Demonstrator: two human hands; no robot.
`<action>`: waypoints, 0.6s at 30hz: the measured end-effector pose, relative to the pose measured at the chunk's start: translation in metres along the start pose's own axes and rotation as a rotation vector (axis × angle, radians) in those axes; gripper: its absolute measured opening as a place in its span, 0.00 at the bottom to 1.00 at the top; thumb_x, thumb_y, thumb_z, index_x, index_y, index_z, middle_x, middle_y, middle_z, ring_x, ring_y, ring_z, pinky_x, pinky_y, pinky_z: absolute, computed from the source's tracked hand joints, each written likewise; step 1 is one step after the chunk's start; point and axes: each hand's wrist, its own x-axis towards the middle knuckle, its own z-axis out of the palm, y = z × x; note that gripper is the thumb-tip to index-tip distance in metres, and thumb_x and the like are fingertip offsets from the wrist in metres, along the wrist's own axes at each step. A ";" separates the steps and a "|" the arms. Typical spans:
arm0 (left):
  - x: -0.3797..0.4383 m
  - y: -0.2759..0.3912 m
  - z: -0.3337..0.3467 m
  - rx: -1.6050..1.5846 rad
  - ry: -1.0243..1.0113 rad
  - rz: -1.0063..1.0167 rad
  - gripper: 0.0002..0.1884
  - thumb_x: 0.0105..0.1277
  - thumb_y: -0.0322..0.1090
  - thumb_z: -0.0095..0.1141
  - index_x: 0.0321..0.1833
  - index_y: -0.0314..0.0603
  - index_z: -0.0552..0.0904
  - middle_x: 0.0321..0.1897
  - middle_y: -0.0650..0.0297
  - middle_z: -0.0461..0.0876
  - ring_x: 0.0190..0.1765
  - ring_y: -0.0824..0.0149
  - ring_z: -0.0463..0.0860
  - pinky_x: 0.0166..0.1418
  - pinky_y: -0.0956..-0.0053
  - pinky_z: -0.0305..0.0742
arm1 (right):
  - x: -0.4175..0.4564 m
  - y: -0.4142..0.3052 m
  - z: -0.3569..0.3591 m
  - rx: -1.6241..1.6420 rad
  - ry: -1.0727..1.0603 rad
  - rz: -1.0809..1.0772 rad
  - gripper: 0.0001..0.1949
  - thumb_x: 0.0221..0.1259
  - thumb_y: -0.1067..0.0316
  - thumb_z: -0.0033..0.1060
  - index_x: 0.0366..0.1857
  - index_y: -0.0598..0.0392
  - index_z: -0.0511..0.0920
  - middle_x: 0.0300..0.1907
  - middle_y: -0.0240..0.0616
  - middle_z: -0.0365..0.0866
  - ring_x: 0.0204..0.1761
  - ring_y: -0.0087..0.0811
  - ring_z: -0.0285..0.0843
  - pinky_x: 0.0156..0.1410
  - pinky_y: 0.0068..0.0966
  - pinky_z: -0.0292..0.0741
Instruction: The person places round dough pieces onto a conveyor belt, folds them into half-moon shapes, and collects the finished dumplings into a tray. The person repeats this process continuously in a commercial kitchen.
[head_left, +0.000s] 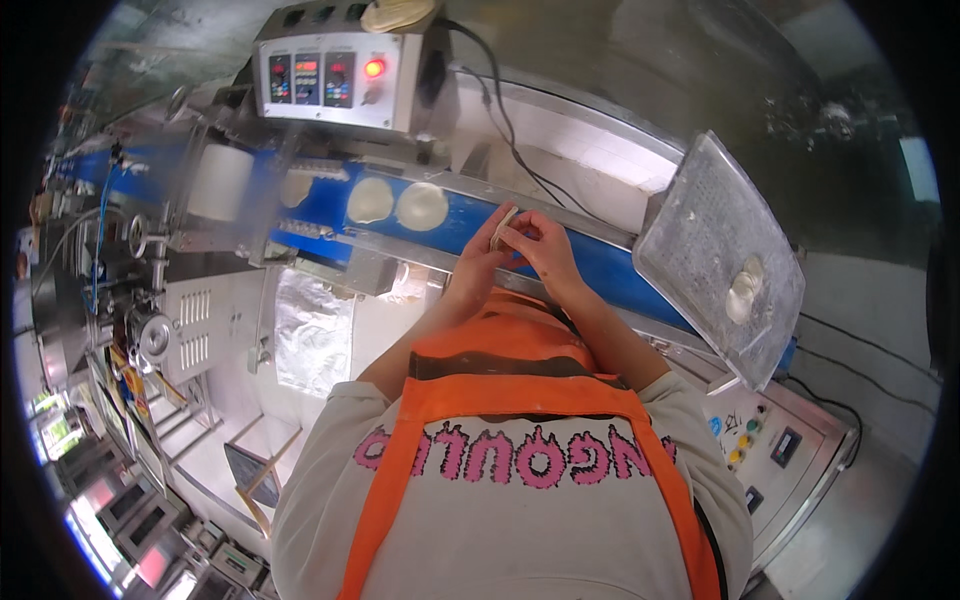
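Above the blue conveyor belt, my left hand and my right hand meet around a thin piece of pale dough. It stands on edge, folded or stacked; I cannot tell which. My left fingers back it from the left while my right thumb and fingertips press on it from the right. Two round flat dough discs, the nearer one and the farther one, lie side by side on the belt to the left of my hands. Another dough piece is partly hidden near the roller.
A translucent plastic tray holding several small dough pieces stands across the belt's right end. At back left is a control box with a lit red lamp and dough on top. A white roller spans the belt. Cables hang behind.
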 end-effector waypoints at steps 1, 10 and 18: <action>0.003 -0.004 0.006 0.036 -0.030 -0.002 0.33 0.56 0.19 0.42 0.69 0.37 0.56 0.61 0.60 0.66 0.63 0.68 0.66 0.63 0.77 0.59 | -0.002 0.001 -0.007 0.016 0.020 -0.019 0.09 0.56 0.67 0.61 0.34 0.60 0.75 0.31 0.36 0.78 0.32 0.25 0.79 0.28 0.20 0.77; 0.027 -0.029 0.041 0.062 0.001 -0.067 0.28 0.60 0.28 0.38 0.67 0.34 0.61 0.56 0.61 0.72 0.51 0.73 0.70 0.54 0.84 0.60 | -0.026 -0.011 -0.056 0.044 0.073 -0.041 0.07 0.58 0.69 0.57 0.36 0.58 0.73 0.32 0.33 0.76 0.36 0.24 0.76 0.35 0.20 0.78; 0.050 -0.055 0.071 -0.113 -0.061 -0.132 0.28 0.64 0.31 0.36 0.68 0.35 0.56 0.59 0.57 0.68 0.60 0.65 0.67 0.63 0.74 0.58 | -0.042 0.002 -0.095 -0.067 0.184 -0.287 0.11 0.51 0.69 0.65 0.33 0.58 0.71 0.33 0.34 0.76 0.35 0.24 0.76 0.36 0.21 0.77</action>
